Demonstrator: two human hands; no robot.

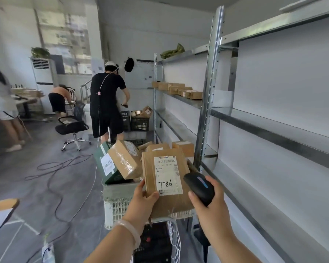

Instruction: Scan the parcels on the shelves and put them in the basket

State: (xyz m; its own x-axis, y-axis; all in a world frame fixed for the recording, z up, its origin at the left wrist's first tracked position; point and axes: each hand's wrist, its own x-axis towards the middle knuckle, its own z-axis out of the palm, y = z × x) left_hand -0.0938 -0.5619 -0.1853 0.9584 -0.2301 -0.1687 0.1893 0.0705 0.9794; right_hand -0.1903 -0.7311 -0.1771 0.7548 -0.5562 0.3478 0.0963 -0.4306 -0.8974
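My left hand [143, 200] grips the lower left corner of a flat brown parcel [150, 168] whose white label reads 7786. It holds the parcel over the white basket [118, 207], which is piled with several brown boxes and a green box [104, 162]. My right hand [209, 202] holds a black barcode scanner [198, 186] just right of the parcel, its head level with the label. Several small brown parcels [179, 90] lie on a far shelf of the metal rack [207, 103].
The near shelves [273, 126] on my right stand bare. A person in black [106, 103] bends over black crates [139, 123] ahead. An office chair [72, 128] and loose cables [55, 179] lie on the grey floor at left. Two more people are at the far left.
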